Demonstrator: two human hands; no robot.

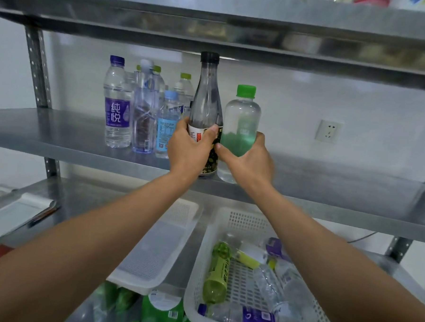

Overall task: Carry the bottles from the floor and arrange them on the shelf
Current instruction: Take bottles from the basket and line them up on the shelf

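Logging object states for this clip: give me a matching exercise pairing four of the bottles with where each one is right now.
Things:
1. black-capped bottle
2. green-capped bottle
3. purple-labelled bottle
4. olive-green bottle

Places:
A. lying in the white basket
B. gripped by the left hand
C. standing free on the shelf, left end of the group
D. gripped by the right hand

Pairs: 1-B, 2-D, 3-C, 4-A

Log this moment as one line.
left hand: grips black-capped bottle | right hand: grips green-capped bottle | both bottles upright at shelf front
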